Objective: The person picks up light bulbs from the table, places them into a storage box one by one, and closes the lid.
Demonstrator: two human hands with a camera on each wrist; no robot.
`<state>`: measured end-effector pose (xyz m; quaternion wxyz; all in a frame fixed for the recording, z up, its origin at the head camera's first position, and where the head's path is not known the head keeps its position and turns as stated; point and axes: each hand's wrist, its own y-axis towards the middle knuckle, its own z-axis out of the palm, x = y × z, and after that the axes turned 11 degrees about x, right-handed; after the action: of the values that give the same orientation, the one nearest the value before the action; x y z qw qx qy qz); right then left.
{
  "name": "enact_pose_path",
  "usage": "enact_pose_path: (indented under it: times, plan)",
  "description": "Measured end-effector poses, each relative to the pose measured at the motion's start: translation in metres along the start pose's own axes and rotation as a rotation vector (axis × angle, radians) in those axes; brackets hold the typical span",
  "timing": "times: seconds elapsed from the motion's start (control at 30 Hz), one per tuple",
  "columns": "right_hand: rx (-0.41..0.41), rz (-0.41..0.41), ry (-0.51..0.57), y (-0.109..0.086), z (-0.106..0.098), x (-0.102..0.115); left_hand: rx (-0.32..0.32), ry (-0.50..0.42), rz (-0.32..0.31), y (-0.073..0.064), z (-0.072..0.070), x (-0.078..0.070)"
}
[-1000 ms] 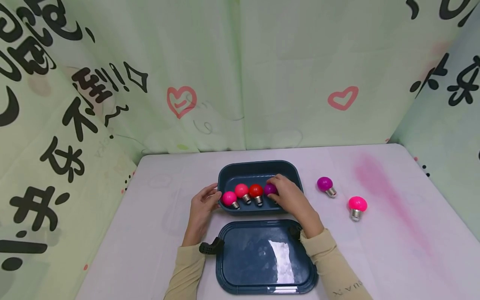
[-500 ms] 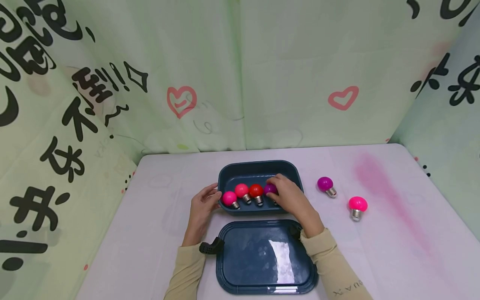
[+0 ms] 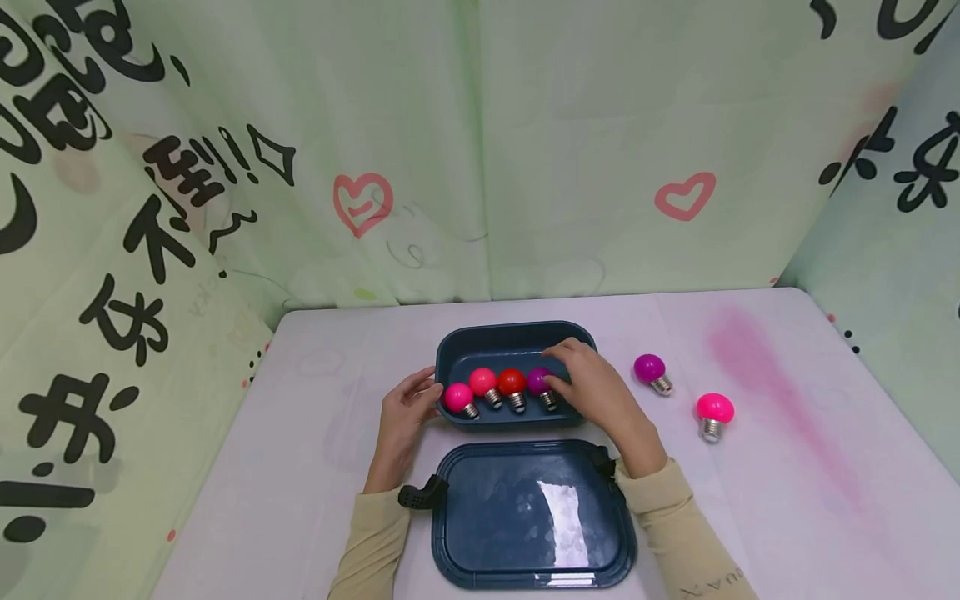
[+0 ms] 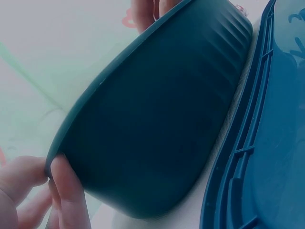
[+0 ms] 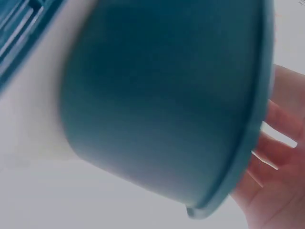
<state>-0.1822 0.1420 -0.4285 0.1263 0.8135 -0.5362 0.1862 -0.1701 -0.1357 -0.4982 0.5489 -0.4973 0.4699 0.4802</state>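
Observation:
A dark blue box (image 3: 495,342) stands at the middle of the table. Inside it, side by side along the near wall, lie a magenta bulb (image 3: 459,397), a pink-red bulb (image 3: 483,381), a red bulb (image 3: 512,381) and a purple bulb (image 3: 537,381). My left hand (image 3: 401,421) pinches the box's left rim between thumb and fingers, as the left wrist view confirms. Over the box's right end is my right hand (image 3: 598,390), fingers apart and holding nothing, its thumb close beside the purple bulb.
A dark blue lid (image 3: 517,508) lies flat in front of the box, under my wrists. To the right on the white tablecloth lie another purple bulb (image 3: 649,367) and a bright pink bulb (image 3: 715,407). Fabric curtains (image 3: 570,150) enclose the table's back and sides.
My right hand has let go of the purple bulb and drawn back slightly to the right, its fingers spreading. The bulb stays in the box. My left hand has not moved.

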Motion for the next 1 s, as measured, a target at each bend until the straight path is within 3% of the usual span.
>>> enact_pose_path:
  times: [0.5,1.0]
  plan:
    - [-0.025,0.043,-0.021,-0.014,-0.024,-0.021,0.008,-0.02,-0.007,0.0,0.0,-0.001]
    - [-0.108,0.058,-0.007,-0.026,-0.029,-0.055,-0.003,-0.019,-0.023,-0.003,0.0,-0.002]
